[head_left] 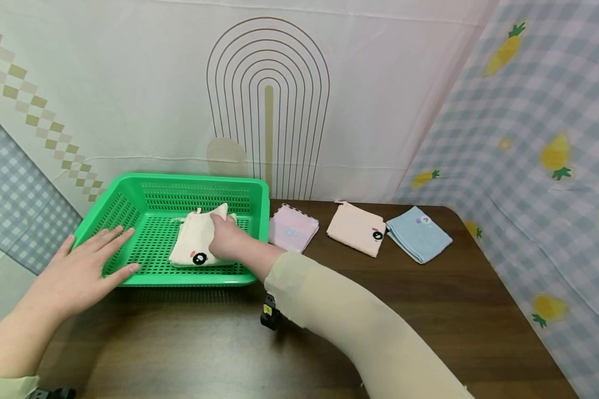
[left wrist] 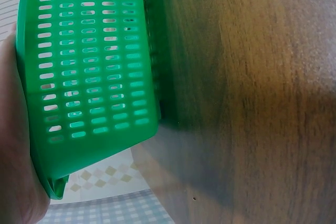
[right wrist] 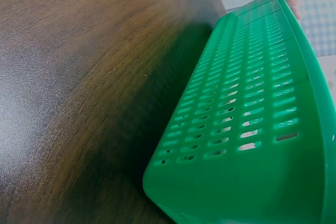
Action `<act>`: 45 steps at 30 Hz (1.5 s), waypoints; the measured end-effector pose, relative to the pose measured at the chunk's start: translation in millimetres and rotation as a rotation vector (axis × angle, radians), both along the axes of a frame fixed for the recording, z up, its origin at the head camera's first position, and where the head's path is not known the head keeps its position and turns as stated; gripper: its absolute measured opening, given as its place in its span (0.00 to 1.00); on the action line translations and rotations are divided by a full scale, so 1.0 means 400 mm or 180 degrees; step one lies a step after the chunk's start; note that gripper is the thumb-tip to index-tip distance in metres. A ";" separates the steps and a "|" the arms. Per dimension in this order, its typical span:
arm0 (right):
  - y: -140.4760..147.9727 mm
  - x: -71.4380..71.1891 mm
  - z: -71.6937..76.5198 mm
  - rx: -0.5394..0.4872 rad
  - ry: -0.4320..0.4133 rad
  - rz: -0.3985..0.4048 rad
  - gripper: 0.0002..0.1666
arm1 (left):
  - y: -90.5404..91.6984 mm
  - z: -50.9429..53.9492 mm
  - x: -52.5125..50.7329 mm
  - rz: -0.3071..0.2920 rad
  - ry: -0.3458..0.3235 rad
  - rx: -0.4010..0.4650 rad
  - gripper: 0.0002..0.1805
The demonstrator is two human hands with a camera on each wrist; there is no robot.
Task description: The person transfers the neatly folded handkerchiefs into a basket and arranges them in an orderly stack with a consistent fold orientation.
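A green plastic basket [head_left: 194, 277] with slotted walls stands at the back left of the table. Inside it lies a cream folded towel [head_left: 192, 238] with a black eye design and a hanging loop. My right hand [head_left: 227, 238] grips this towel by its right side; the fingertips are partly hidden. A bit of another cloth's edge seems to peek out beneath. My left hand [head_left: 82, 271] rests on the basket's front left corner, fingers spread and fairly straight. Both wrist views show mostly the basket's outer wall [left wrist: 89, 93], with part of the left hand at the rim.
Right of the basket lie a pink-lilac folded towel [head_left: 292, 227], a pale peach one [head_left: 356, 228] with an eye design, and a light blue one [head_left: 419, 235]. The brown wooden table [head_left: 189, 343] ends against patterned cloth hangings [head_left: 379, 100] behind and at the sides.
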State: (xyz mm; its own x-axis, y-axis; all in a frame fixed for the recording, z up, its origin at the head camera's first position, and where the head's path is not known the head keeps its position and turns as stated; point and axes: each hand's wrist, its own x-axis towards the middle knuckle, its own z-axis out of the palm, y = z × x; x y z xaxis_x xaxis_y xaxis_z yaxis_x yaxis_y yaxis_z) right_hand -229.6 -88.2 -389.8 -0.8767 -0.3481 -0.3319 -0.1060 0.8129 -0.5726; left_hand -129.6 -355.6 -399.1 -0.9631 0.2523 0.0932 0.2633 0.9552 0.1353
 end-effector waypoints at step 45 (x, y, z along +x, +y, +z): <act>0.042 0.069 0.043 0.0326 0.1058 0.0302 0.40 | -0.003 -0.001 -0.004 -0.0021 0.0027 0.0015 0.46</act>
State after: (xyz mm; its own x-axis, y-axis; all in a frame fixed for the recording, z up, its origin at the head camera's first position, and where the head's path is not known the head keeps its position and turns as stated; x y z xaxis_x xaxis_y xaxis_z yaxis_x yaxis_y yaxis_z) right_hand -202.0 -71.4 -372.5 -0.9080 -0.4129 -0.0714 -0.3506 0.8419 -0.4102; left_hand -131.4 -356.6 -399.7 -0.9607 0.2581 0.1027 0.2707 0.9528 0.1375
